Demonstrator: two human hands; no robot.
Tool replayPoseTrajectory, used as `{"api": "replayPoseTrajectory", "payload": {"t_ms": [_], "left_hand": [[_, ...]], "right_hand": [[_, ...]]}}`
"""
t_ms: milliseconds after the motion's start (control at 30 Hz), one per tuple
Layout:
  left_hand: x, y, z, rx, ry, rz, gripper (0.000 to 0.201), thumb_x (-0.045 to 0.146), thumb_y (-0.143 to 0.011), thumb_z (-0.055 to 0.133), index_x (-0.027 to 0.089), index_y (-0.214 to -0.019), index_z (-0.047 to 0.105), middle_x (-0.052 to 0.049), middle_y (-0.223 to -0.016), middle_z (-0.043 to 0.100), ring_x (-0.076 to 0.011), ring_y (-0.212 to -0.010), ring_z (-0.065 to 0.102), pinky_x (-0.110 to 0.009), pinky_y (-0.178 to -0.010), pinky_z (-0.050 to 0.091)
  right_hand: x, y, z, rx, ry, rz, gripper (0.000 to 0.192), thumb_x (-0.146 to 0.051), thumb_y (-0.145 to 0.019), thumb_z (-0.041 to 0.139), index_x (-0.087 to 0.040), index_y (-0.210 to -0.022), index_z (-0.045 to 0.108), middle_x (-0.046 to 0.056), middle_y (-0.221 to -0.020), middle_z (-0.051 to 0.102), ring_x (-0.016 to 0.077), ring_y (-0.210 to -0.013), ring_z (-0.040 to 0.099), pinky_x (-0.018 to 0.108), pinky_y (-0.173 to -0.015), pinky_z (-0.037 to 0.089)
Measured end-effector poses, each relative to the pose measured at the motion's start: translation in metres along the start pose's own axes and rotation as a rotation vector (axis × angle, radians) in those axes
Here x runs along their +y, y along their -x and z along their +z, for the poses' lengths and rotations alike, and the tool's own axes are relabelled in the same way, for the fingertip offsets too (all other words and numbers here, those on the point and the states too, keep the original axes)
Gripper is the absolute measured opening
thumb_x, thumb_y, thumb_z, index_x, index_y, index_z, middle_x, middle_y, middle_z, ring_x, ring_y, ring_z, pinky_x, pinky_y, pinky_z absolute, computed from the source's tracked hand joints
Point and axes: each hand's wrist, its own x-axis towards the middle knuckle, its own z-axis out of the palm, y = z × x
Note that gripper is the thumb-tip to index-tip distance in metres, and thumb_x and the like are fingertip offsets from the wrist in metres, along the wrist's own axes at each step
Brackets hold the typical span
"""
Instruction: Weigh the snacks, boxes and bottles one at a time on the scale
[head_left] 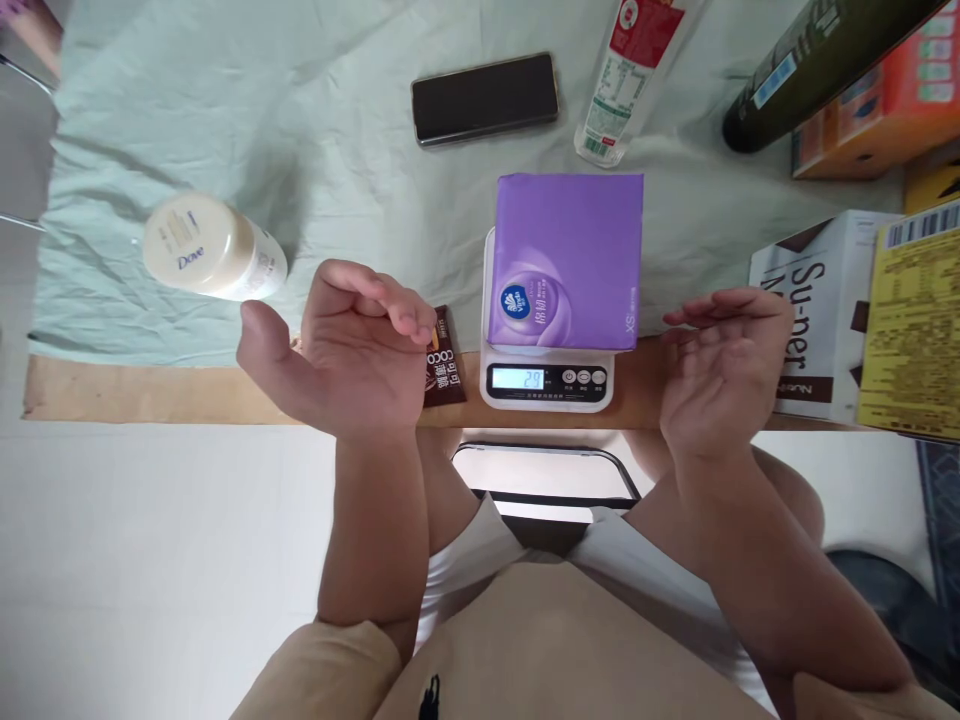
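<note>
From my remote feed: operator wears a tan short-sleeved top; both sleeves end above the elbow, leaving the forearms bare. A small black mark, logo or print, sits on the chest, too small for me to read. White shorts or white fabric show at the lap beneath the top's hem. Left hand (pixel 360 350) and right hand (pixel 724 375) are bare: no gloves, rings, watch or wristband that I can see. Fingers (pixel 405 315) carry short, plain nails.
</note>
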Motion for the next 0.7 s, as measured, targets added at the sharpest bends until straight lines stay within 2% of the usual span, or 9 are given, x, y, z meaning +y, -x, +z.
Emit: {"api": "replayPoseTrajectory", "payload": {"t_ms": [100,233,300,367,433,500,567,700], "left_hand": [[-0.005,0.000,-0.001,-0.039,0.064,0.017,0.057,0.072,-0.098,0.034,0.024,-0.076,0.054,-0.001,-0.062,0.046,-0.0144,-0.057,0.054,-0.033,-0.060,0.046],[-0.018,0.002,-0.002,-0.030,0.086,0.087,0.058,0.068,-0.100,0.039,0.023,-0.080,0.069,-0.006,-0.074,0.065,-0.0190,-0.073,0.063,-0.034,-0.066,0.051],[-0.025,0.005,0.001,-0.023,0.048,0.129,0.056,0.071,-0.098,0.049,0.023,-0.088,0.076,-0.008,-0.088,0.073,-0.0219,-0.086,0.068,-0.036,-0.073,0.053],[-0.030,0.007,0.006,-0.055,0.022,0.138,0.054,0.074,-0.094,0.060,0.024,-0.099,0.081,-0.009,-0.105,0.077,-0.0245,-0.103,0.071,-0.038,-0.085,0.055],[-0.034,0.009,0.012,-0.109,0.033,0.124,0.055,0.075,-0.089,0.068,0.026,-0.108,0.082,-0.008,-0.118,0.078,-0.0265,-0.117,0.070,-0.039,-0.097,0.055],[-0.037,0.009,0.017,-0.156,0.064,0.098,0.057,0.076,-0.087,0.071,0.027,-0.112,0.082,-0.006,-0.124,0.078,-0.0282,-0.123,0.070,-0.041,-0.102,0.056],[-0.040,0.008,0.021,-0.181,0.095,0.080,0.057,0.077,-0.086,0.070,0.027,-0.112,0.081,-0.006,-0.124,0.078,-0.0294,-0.123,0.070,-0.044,-0.104,0.058],[-0.043,0.010,0.026,-0.199,0.108,0.103,0.060,0.079,-0.090,0.061,0.027,-0.112,0.081,-0.009,-0.125,0.077,-0.0306,-0.124,0.069,-0.047,-0.104,0.059]], "right_hand": [[0.009,-0.001,-0.003,-0.019,0.025,-0.054,0.037,-0.047,-0.077,0.057,-0.022,-0.105,0.053,0.005,-0.102,0.057,0.0146,-0.090,0.061,0.031,-0.078,0.046],[0.022,0.001,-0.007,-0.077,0.079,-0.172,0.041,-0.051,-0.081,0.056,-0.023,-0.111,0.058,0.007,-0.105,0.062,0.0186,-0.095,0.065,0.036,-0.080,0.051],[0.024,0.005,-0.008,-0.135,0.109,-0.219,0.043,-0.053,-0.086,0.057,-0.026,-0.119,0.062,0.007,-0.116,0.067,0.0217,-0.106,0.069,0.040,-0.089,0.055],[0.024,0.010,-0.009,-0.219,0.153,-0.257,0.046,-0.054,-0.092,0.057,-0.031,-0.132,0.062,0.006,-0.134,0.068,0.0245,-0.126,0.068,0.045,-0.106,0.055],[0.022,0.016,-0.008,-0.321,0.191,-0.317,0.052,-0.054,-0.099,0.053,-0.037,-0.148,0.055,0.004,-0.153,0.062,0.0252,-0.145,0.060,0.048,-0.121,0.051],[0.019,0.020,-0.007,-0.406,0.205,-0.383,0.058,-0.051,-0.104,0.048,-0.038,-0.161,0.043,0.004,-0.164,0.053,0.0247,-0.156,0.052,0.050,-0.131,0.046],[0.018,0.023,-0.004,-0.450,0.206,-0.415,0.062,-0.049,-0.105,0.047,-0.034,-0.165,0.037,0.006,-0.168,0.050,0.0244,-0.158,0.050,0.049,-0.133,0.046],[0.015,0.029,0.003,-0.477,0.284,-0.411,0.068,-0.055,-0.103,0.052,-0.027,-0.163,0.036,0.012,-0.167,0.050,0.0271,-0.156,0.052,0.050,-0.130,0.049]]}}
